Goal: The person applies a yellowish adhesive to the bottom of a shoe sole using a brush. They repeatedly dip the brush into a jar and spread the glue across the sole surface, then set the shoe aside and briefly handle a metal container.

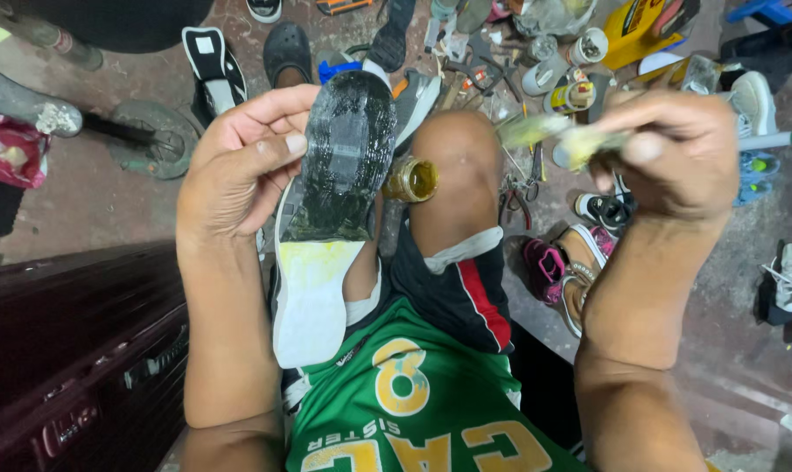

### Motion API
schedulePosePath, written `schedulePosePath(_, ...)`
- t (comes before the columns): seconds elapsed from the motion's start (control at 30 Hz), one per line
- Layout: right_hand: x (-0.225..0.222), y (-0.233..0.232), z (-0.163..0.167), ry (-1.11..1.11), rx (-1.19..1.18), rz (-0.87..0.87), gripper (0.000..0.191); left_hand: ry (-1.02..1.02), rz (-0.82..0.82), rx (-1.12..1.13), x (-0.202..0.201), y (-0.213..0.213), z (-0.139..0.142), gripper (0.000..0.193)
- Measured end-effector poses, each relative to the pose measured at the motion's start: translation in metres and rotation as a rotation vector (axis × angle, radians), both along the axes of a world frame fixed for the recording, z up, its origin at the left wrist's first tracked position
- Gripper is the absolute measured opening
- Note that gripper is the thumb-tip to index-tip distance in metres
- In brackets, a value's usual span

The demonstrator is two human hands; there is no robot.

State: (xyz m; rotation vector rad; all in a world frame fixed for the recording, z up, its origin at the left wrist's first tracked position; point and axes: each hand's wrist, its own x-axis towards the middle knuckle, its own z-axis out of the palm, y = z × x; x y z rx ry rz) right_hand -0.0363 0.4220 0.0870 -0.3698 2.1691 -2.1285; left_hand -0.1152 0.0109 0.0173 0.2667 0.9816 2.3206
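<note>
L hand (pixel 239 166) clamps white-soled shoe w/ worn black rubber tread (pixel 330 218) sole-up over lap, thumb on edge. R hand (pixel 676 153) fingers pinched on blurred yellowish glue brush (pixel 558 140), off the sole. Looks like glue-spreading step; next prob needs reload from open amber glue jar (pixel 411 180) by knee. Heel bare, yellow-stained; forefoot glossy.

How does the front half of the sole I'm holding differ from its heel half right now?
On the shoe sole in the left hand, the front half is dark, glossy and textured; the heel half is pale, matte and smooth, yellow-stained near the boundary. Both face up.
</note>
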Motion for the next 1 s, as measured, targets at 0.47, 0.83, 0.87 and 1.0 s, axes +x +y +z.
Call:
schedulePosePath(0.47, 0.011, -0.105, -0.007, 0.495, 0.709, -0.244, 0.023, -0.02, 0.008, 0.019, 0.0, -0.003, -0.005, 0.045)
schedulePosePath(0.83, -0.002, -0.147, -0.001, 0.546, 0.842, -0.21, 0.033, 0.01, 0.043, -0.021, 0.002, -0.006, -0.007, 0.039)
schedulePosePath(0.87, -0.003, -0.148, -0.001, 0.558, 0.844, -0.248, 0.032, 0.001, 0.044, -0.017, 0.002, -0.006, -0.007, 0.039)
schedulePosePath(1.0, -0.003, -0.153, -0.003, 0.604, 0.805, -0.173, 0.033, 0.025, 0.058, -0.011, 0.001, -0.005, -0.011, 0.038)
